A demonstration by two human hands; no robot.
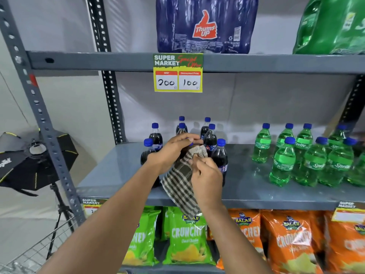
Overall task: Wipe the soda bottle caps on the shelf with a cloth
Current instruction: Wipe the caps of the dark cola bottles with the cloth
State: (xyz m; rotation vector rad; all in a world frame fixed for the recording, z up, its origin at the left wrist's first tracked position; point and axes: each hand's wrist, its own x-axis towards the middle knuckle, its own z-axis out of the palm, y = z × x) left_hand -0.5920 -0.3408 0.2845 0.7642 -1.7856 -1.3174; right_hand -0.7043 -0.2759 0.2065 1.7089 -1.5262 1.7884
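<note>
Grey metal shelf [256,186] of a slotted-angle rack, carrying two groups of small plastic soda bottles. Toward its left stands a cluster of dark cola bottles [209,138], each filled nearly to the neck with near-black liquid and closed by a ribbed blue screw cap [221,142]; toward its right stands a cluster of translucent green Sprite bottles [283,161], likewise capped in blue. The left hand [173,149] is curled over the top of a front cola bottle, fingers wrapped together around its neck, with a sliver of that bottle's blue cap [190,139] showing at the fingertips. The right hand [205,175], just in front of that bottle, pinches a checked cloth [182,186] between thumb and closed fingers; the cloth is a woven brown-and-cream plaid, its upper end bunched against the bottle's shoulder just below the cap, its lower end hanging limp past the shelf's front edge. On the tier above the shelf sit a shrink-wrapped blue Thums Up multipack [206,26] and a green multipack [333,26], with a yellow price tag [178,73] reading 200 and 100 clipped to that tier's edge. Below the shelf stand glossy green chip bags [186,237] and orange chip bags [292,244], pillow-shaped.
</note>
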